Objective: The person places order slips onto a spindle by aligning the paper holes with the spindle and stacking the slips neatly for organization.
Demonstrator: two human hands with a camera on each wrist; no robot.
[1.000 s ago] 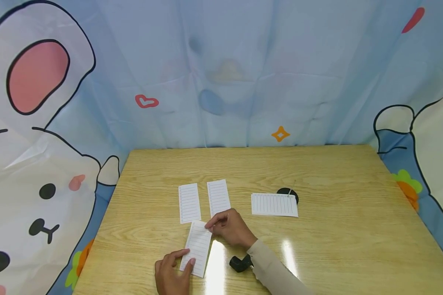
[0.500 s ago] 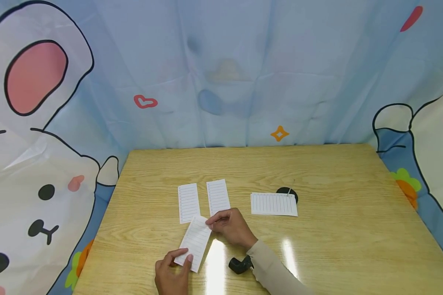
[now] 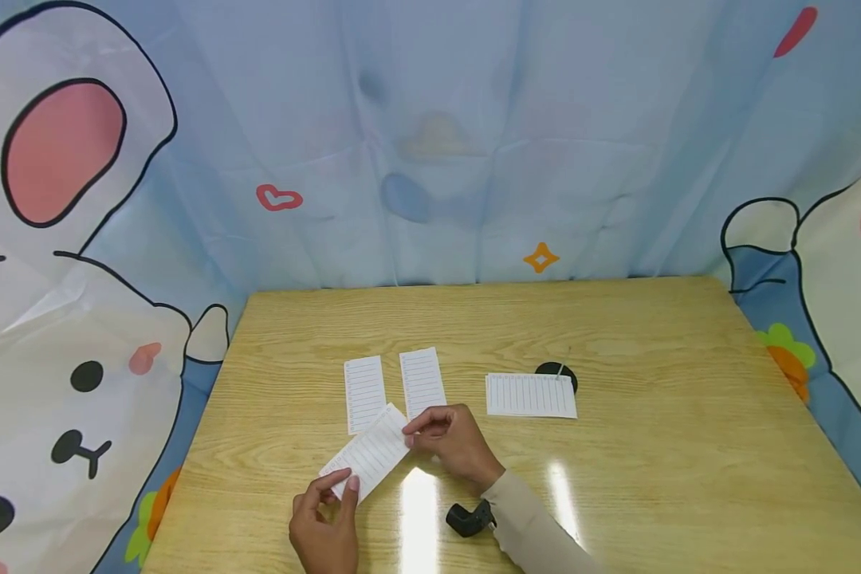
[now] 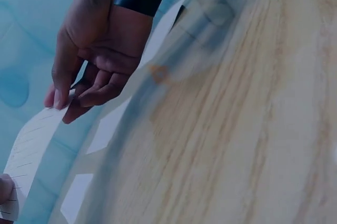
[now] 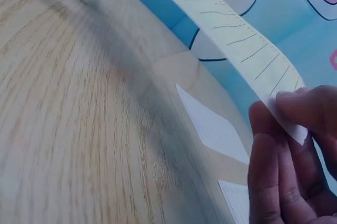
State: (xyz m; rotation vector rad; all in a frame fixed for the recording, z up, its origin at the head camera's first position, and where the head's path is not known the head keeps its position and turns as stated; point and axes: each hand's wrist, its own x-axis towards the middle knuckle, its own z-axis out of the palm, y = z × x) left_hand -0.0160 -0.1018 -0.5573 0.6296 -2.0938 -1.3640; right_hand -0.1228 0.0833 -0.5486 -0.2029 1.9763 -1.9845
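A narrow white sheet of lined paper [image 3: 368, 456] is stretched between both hands, raised off the table and slightly bent. My left hand [image 3: 324, 522] pinches its lower left end between thumb and fingers. At the upper right end, my right hand [image 3: 458, 448] pinches the edge; in the right wrist view its thumb [image 5: 303, 109] lies on the printed face. Just behind are two similar sheets flat on the table, a left sheet [image 3: 364, 391] and a right sheet [image 3: 422, 379]. The right sheet's lower end is partly hidden by the right hand.
Right of the hands, a few lined sheets [image 3: 531, 395] lie crosswise, overlapping a black round object [image 3: 565, 372] with a thin pale piece on it. A black device [image 3: 469, 519] sits at the right wrist. A printed curtain [image 3: 466, 231] hangs along the table's [image 3: 653, 399] back edge.
The held sheet has turned clockwise, from nearly upright to slanted, and its left end has moved up and leftward with the left hand. The right hand has stayed almost in place.
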